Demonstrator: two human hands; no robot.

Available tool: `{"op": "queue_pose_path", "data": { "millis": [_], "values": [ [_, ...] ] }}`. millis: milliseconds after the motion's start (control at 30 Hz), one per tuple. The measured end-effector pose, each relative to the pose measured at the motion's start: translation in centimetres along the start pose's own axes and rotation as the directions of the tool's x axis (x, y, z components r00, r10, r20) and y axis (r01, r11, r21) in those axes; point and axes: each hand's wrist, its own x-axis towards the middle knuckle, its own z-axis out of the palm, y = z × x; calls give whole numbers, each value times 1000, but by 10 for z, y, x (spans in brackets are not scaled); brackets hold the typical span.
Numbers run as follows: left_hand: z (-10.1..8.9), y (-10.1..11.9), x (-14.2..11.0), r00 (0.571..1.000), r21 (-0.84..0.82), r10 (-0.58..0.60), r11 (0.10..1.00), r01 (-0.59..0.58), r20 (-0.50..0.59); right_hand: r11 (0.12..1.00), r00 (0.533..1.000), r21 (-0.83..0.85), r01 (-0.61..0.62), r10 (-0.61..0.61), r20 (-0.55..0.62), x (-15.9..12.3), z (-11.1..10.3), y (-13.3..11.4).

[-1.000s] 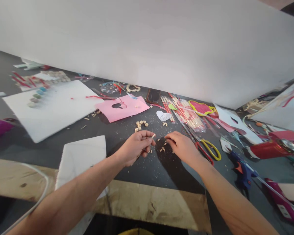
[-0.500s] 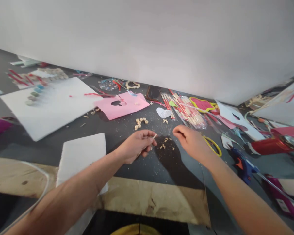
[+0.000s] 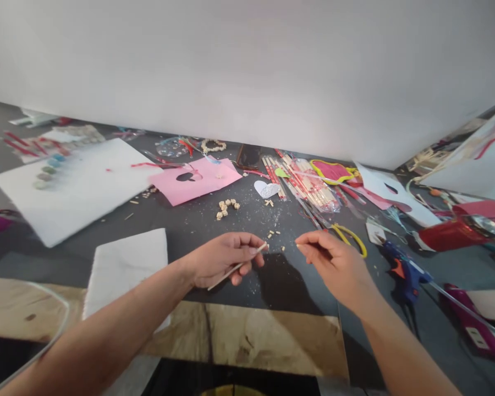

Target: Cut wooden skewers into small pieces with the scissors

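Stick, one, gripped in the left hand; right hand pinched narrow, contents I cannot tell; loose bits on the desk, liable to scatter if brushed.

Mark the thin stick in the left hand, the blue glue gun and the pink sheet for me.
Thin stick [image 3: 226,275]: head view, bare stretch near its lower end.
Blue glue gun [image 3: 411,275]: head view, middle of its body.
Pink sheet [image 3: 208,186]: head view, plain area in its right half.
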Motion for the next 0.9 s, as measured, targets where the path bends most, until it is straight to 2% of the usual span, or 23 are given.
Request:
{"op": "queue_pose_path", "data": {
  "millis": [167, 300, 467, 667, 900],
  "values": [
    [2, -1, 1, 996, 16, -41, 999, 40, 74, 971, 988, 200, 129, -143, 55, 3, 31, 5],
    [1, -4, 4, 996, 40, -51, 998, 48, 71, 958, 984, 250, 143, -165, 67, 2, 43, 7],
    [3, -8, 4, 993, 80, -75, 995, 68, 92, 975, 991, 197, 106, -120, 62, -1, 47, 6],
    [5, -7, 4, 997, 140, -59, 989, 51, 54, 977, 985, 133, 165, -171, 29, 1, 48, 5],
    [7, -6, 2, 997, 154, -65, 986, 58, 45, 969, 982, 165, 182, -189, 28, -1, 47, 2]
  ]
}}
